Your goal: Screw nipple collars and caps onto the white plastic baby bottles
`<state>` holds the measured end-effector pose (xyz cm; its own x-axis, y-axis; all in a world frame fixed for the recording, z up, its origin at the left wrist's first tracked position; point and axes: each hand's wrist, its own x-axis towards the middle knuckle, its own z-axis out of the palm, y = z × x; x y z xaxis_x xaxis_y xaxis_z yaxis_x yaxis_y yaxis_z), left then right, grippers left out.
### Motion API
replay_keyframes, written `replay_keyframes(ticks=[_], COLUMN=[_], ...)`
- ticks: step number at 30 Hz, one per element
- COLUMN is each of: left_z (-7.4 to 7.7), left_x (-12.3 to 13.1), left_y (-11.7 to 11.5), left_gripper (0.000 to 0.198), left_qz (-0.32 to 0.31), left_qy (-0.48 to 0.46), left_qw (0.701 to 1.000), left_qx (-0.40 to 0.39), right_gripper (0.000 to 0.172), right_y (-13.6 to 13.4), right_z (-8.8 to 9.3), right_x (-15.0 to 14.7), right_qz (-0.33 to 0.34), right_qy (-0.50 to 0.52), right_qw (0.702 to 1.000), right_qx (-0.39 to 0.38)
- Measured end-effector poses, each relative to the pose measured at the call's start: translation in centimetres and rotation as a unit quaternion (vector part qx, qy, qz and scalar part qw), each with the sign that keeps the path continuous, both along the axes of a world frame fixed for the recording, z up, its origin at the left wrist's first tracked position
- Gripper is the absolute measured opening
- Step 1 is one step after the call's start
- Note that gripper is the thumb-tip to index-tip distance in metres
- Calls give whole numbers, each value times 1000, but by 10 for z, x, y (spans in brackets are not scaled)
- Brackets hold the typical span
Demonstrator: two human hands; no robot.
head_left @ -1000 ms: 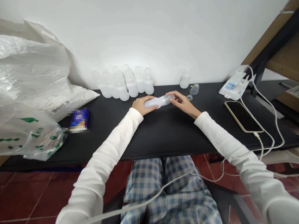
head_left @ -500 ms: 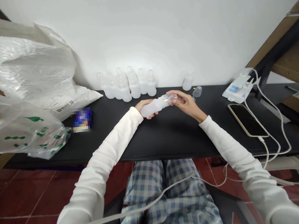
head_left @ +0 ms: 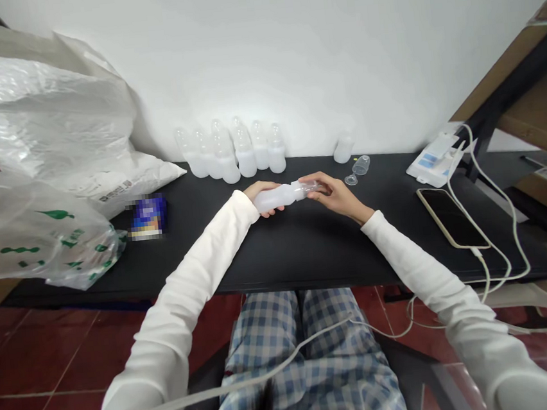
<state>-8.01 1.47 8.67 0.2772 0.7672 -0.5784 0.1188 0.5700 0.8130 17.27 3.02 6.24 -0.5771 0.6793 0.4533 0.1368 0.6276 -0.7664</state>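
While both hands work mid-bench on one frosted plastic bottle [head_left: 275, 198], nothing else is being touched. Left hand [head_left: 259, 196]: fingers [head_left: 269, 213] wrapped round the bottle body from below. Right hand [head_left: 335, 196]: fingers [head_left: 312, 180] closed on the clear neck end [head_left: 308, 189], a pinch rather than a full wrap. Can't tell if that end is a separate piece. Bottle lies roughly level between the hands, over the black bench [head_left: 307, 253].

Just past the right hand: a small clear bottle [head_left: 361, 165] on its side and a clear ring-shaped piece [head_left: 351, 180]. Near the wall, a lone frosted bottle [head_left: 343, 148] and a row of upright frosted bottles [head_left: 246, 159]. Right side: smartphone [head_left: 453, 218], white cable [head_left: 513, 220], white box [head_left: 432, 161]. Left side: blurred blue packet [head_left: 148, 218], green-printed plastic bag [head_left: 25, 235], white sack [head_left: 51, 104].
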Motion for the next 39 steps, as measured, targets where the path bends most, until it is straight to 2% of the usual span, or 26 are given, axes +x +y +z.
replay_keyframes(ticks=[2,7,9,11,13,16,19,21,22,24,26,28,31,35,39], left_z=[-2,-6,-10,-15,-23,-33,-40,-44,-46,-51,-59,-71,-91,-104,-100], left_x=[-1,5,10,14,16,16,17,18,18,16,11,3,-8,-15,-17], left_y=[0,0,1,1,0,0,4,8,10,15,24,35,56,71,67], left_gripper=[42,53,55,53,49,53,68,66,64,60,57,61,68,72,69], left_qz=[-6,-41,-40,-13,13,-28,-74,-65,-54,-9,69,158,234,258,291], left_qy=[-23,-43,-21,18,81,201,305,360,383,412,409,371,270,261,340], left_qw=[1000,994,988,964,908,797,705,666,658,664,691,721,745,735,706], left_qx=[4,87,147,264,412,568,636,650,646,624,592,564,563,570,548], right_gripper=[40,38,37,36,42,56,65,66,66,64,58,46,43,39,35], right_y=[-3,-13,-14,-13,-10,-3,2,3,4,6,10,14,20,24,29], right_z=[2,2,-2,-7,-11,-16,-20,-21,-21,-18,-13,-8,-4,-7,-18], right_x=[-2,-7,-11,-14,-17,-20,-21,-20,-19,-13,-3,9,24,33,38], right_qz=[-12,-95,-134,-171,-209,-239,-231,-229,-234,-262,-320,-388,-434,-434,-447], right_qy=[-11,-34,-20,13,57,107,130,130,123,85,16,-73,-184,-306,-320], right_qw=[999,992,989,985,976,962,944,935,936,946,945,918,876,841,827], right_qx=[29,73,61,33,1,-75,-198,-237,-232,-170,-60,42,95,102,118])
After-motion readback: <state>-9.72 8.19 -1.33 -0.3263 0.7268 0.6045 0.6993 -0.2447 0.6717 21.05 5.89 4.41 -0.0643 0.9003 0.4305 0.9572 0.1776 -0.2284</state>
